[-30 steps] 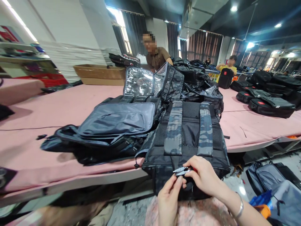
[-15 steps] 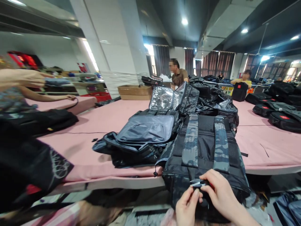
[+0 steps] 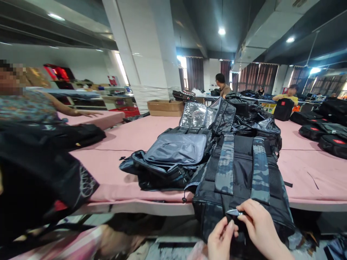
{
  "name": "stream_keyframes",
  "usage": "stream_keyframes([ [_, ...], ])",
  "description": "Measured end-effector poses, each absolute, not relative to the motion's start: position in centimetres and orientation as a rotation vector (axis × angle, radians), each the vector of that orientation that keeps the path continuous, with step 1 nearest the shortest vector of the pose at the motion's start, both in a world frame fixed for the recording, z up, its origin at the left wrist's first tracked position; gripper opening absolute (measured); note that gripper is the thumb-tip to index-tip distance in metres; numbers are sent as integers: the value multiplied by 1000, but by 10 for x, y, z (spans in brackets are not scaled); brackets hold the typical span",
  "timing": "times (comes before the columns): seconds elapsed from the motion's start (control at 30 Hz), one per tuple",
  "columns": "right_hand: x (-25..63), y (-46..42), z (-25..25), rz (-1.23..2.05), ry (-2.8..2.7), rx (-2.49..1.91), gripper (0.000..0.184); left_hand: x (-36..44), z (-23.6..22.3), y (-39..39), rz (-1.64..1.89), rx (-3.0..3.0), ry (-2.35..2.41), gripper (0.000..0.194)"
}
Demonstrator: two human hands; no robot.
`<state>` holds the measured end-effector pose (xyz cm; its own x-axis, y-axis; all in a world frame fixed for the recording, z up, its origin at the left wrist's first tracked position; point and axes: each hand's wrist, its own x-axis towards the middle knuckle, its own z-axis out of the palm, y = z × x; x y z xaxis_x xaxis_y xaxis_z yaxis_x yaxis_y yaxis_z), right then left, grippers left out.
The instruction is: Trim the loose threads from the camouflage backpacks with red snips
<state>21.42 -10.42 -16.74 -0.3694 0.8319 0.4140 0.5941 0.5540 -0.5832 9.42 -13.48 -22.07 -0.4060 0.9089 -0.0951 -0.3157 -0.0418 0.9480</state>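
Observation:
A black backpack with grey-blue camouflage shoulder straps lies back panel up, its near end hanging over the table's front edge. My right hand is closed round small thread snips, whose metal blades point left over that near end. Just below the blade tips, my left hand pinches with thumb and fingers against the backpack. What lies in this pinch is too small to make out. To the left rests an opened backpack with its grey lining showing.
More camouflage bags are heaped behind on the pink table. A cardboard box stands by the pillar. At left, black bags lie near a co-worker. Black bags with red labels sit at right.
The view has swung slightly left. The snips' blades, spread before, now look nearly together. At left, the co-worker's arm has lowered to the table, letting go of a dark strap.

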Motion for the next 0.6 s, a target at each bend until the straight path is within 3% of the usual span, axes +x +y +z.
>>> stream_keyframes([
  [0.27, 216, -104, -172, 572, -1860, -1182, 20, 92, -230, -138, 1756, 552, 1275, 56],
  [0.6, 223, -107, -171, 702, -1848, -1192, 9, 74, -197, -140, 1362, 226, 1018, 50],
])
